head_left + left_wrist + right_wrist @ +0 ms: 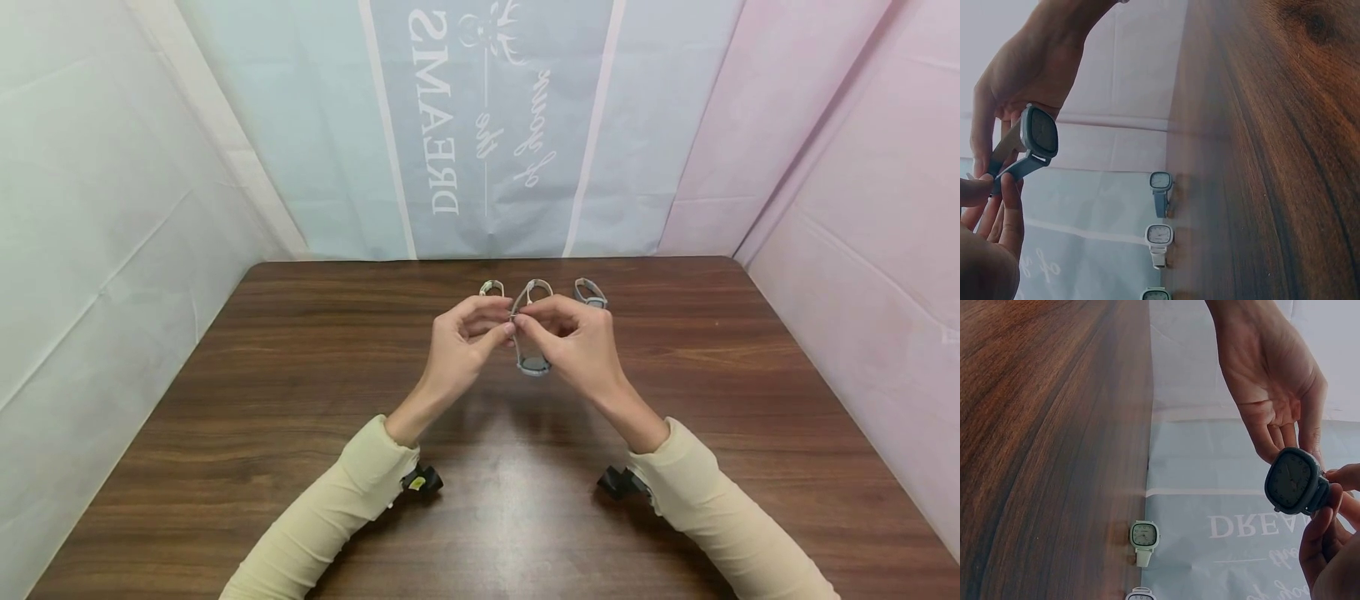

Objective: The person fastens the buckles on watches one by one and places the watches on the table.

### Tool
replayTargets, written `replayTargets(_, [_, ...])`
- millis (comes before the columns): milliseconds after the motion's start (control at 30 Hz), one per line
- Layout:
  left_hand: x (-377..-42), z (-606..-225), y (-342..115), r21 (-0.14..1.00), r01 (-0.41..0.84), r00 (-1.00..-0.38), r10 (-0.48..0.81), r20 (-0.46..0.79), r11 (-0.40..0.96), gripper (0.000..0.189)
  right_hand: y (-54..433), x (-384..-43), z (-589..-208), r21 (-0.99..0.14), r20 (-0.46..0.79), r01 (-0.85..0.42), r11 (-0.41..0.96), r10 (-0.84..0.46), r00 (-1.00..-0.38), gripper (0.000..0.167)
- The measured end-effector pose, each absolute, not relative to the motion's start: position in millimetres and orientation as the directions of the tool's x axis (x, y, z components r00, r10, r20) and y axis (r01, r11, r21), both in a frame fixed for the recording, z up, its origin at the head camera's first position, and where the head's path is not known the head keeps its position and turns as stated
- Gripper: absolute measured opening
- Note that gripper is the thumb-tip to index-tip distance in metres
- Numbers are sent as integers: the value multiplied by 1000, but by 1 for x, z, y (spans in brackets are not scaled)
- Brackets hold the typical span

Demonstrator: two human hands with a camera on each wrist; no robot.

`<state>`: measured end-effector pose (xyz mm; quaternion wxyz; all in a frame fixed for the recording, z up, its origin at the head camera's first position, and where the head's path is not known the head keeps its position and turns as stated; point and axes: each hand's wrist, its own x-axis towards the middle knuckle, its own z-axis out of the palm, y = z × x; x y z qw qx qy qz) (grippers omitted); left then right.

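A square-faced wristwatch with a blue-grey strap (534, 367) hangs between both hands, above the table, its strap bent into a loop. The left hand (463, 343) pinches the strap near its ends between thumb and fingers. Opposite it, the right hand (583, 343) also pinches the strap, and the fingertips of the two hands almost meet there. In the left wrist view the watch's dark face (1043, 131) points outward, below the right hand's palm. The watch face (1289, 481) shows again in the right wrist view. Fingers partly hide the strap's ends and buckle area.
Three more watches stand in a row towards the far edge of the brown wooden table (337, 375): a pale green one (492, 287), a white one (540, 286) and a blue one (591, 293). Behind them hangs a light blue printed cloth (315, 125); pale sheets flank both sides.
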<state>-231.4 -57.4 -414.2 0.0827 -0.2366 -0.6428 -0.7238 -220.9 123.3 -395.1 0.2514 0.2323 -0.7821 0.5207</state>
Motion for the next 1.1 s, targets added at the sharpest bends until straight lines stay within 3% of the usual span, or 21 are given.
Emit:
replayTargets(367, [-233, -419, -58, 849, 508, -837, 149, 527, -148, 23, 122, -222, -394, -680, 642, -635, 367, -121, -757, 3])
replayTargets(733, [-232, -419, -60, 777, 629, -770, 143, 622, 7, 22, 124, -224, -395, -652, 659, -654, 384, -139, -739, 4])
replayTargets(1100, [-235, -415, -62, 802, 593, -783, 286, 553, 72, 23, 135, -231, -392, -607, 641, -675, 419, -245, -728, 3])
